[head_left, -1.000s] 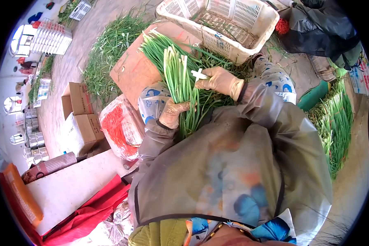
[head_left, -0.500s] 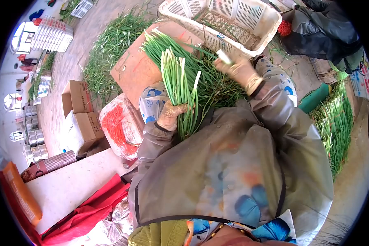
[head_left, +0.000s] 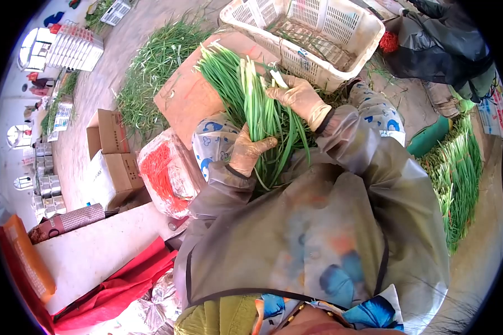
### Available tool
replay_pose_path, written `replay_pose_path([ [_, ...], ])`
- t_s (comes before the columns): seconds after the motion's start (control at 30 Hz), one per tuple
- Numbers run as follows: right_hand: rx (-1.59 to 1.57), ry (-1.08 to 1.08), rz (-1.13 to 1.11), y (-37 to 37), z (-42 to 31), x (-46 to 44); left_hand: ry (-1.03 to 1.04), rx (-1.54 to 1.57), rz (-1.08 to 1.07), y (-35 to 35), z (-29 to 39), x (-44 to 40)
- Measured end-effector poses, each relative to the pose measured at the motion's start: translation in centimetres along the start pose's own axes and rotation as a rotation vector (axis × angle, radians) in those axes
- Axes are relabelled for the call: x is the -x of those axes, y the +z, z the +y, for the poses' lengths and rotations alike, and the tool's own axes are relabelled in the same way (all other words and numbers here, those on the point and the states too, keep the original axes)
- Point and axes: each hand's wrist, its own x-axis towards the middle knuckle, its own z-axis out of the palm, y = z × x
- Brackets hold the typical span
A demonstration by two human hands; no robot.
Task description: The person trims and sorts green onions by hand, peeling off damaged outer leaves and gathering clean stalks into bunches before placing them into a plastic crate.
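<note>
two gloved hands are at work. the left hand (head_left: 248,152) is closed around one bunch (head_left: 258,109) of green stalks, held over the lap with its pale ends pointing away from the body. the right hand (head_left: 302,101) pinches one small white piece (head_left: 279,79) beside those ends; what the piece is, i cannot tell. more stalks (head_left: 217,68) lie just beyond the bunch, partly on one board (head_left: 176,97). one crate (head_left: 304,60) stands past the right hand. one heap (head_left: 156,70) of loose greens lies left of the board, and one carton (head_left: 123,170) stands nearer the body.
</note>
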Motion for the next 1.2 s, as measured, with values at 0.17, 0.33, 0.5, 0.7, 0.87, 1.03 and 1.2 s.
replay_pose_path([
  [0.17,-0.034,0.071,0.093,-1.8,-0.6,0.4,-0.094,0.151,0.015,-1.2,2.2,1.2],
  [0.33,-0.368,0.287,-0.028,-2.2,-2.5,0.8,-0.122,0.147,0.021,-1.5,2.2,0.8],
  [0.5,0.229,0.016,-0.151,-0.8,-0.7,-1.0,-0.120,0.065,-0.048,-1.5,0.6,0.2],
  [0.7,0.268,0.170,-0.209,-1.1,-0.5,-0.5,-0.130,0.105,0.011,-1.9,1.3,-0.5],
  [0.87,-0.385,0.271,-0.370,-2.5,-4.3,3.0,-0.068,-0.004,-0.065,-2.8,1.3,-1.1],
  [1.03,0.006,-0.039,-0.185,-7.6,-2.4,1.5,-0.047,-0.029,-0.001,-4.1,1.1,-0.9],
  [1.2,0.232,-0.048,0.062,-4.3,-1.9,1.8,-0.065,-0.059,0.072,-2.8,1.4,-0.8],
])
